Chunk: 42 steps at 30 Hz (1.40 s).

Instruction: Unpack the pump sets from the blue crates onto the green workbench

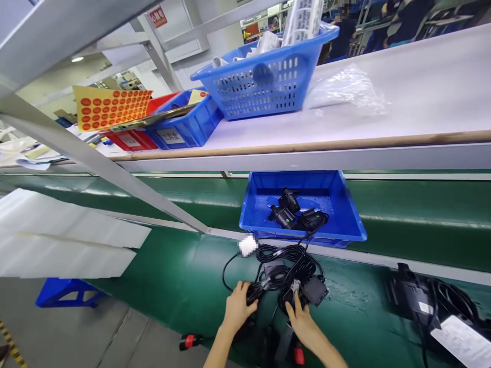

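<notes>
On the green bench lies a heap of coiled black cables [303, 263] with connectors. My left hand [238, 307] curls its fingers and thumb round a black cable bundle [255, 292] at the heap's left side. At the near side, my right hand [302, 319] has its fingers on another part of the coiled cable, by a whitish connector [295, 286]. A square black box [315, 290] sits just right of those fingers. Below the hands are dark parts, partly hidden, one with a red band [189, 342] and one with a red end [298, 356].
Behind the heap, a blue tray [303, 236] holds several black devices. More black cabled equipment [412, 296] lies at the right with a white paper [462, 340]. Above runs a shelf [422, 102] with a blue basket [264, 84] and small bins. A slanted metal post [126, 179] stands left.
</notes>
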Tool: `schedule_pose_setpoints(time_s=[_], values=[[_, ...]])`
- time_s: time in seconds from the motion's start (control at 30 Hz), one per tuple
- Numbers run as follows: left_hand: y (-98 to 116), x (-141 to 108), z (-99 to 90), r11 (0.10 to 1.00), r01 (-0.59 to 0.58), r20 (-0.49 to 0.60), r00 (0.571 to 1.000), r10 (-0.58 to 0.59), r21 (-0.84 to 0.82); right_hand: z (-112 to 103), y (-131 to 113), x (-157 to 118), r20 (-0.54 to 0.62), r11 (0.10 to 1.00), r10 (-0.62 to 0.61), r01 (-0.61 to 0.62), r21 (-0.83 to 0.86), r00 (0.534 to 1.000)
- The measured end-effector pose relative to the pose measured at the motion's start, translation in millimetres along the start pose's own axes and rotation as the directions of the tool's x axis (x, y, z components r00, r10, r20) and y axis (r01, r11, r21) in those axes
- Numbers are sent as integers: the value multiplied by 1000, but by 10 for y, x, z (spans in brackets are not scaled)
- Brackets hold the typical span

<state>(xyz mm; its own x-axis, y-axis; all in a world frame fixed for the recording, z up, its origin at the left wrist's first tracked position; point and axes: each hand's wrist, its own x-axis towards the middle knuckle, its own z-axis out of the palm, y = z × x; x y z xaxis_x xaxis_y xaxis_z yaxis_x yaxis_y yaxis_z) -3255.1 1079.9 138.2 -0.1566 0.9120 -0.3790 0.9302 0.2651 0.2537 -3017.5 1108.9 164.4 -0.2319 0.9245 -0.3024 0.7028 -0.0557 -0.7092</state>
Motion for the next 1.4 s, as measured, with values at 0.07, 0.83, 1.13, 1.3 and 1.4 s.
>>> schedule_pose_setpoints(time_s=[0.07, 0.83, 1.13, 1.3, 1.4], values=[[-234, 82, -105, 1000, 20, -11, 1000, -20, 5, -431, -224, 270, 133, 996, -85, 89, -27, 987], [-245, -314, 868, 838, -22, -501, 810, -305, -546, -622, -1078, 3085, -83, 772, 194, -204, -602, 977], [-575, 925, 200, 988, 99, -573, 805, -151, -122, -1862, -1036, 2668, 81, 965, 104, -120, 234, 991], [-567, 1275, -202, 987, 127, -519, 840, -159, -97, -2359, -998, 1631, 16, 725, 58, -54, 687, 998], [-288, 939, -284, 995, 40, -587, 805, -87, -92, -2490, -686, 714, 96, 530, 57, -111, 841, 994]])
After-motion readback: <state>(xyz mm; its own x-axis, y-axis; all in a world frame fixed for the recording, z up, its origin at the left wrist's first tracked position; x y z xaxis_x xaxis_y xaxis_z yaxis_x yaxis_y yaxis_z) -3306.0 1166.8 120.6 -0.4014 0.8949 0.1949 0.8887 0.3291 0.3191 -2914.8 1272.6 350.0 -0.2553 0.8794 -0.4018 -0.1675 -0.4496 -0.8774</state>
